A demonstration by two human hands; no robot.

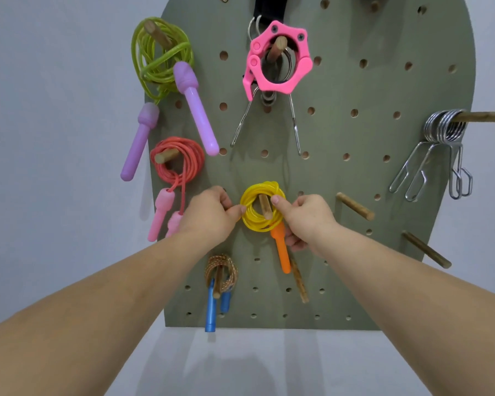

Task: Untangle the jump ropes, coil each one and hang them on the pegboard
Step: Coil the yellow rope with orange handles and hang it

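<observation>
The yellow rope, a tight glossy coil with a dangling orange handle, circles a wooden peg. The left hand and right hand flank the peg, each grip clamped on the coil. A red rope hangs up-left of the peg.

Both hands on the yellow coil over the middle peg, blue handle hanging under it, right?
Not quite. The head view shows the left hand and right hand holding the yellow coil over the wooden peg, but the handle hanging under it is orange, not blue.
</observation>
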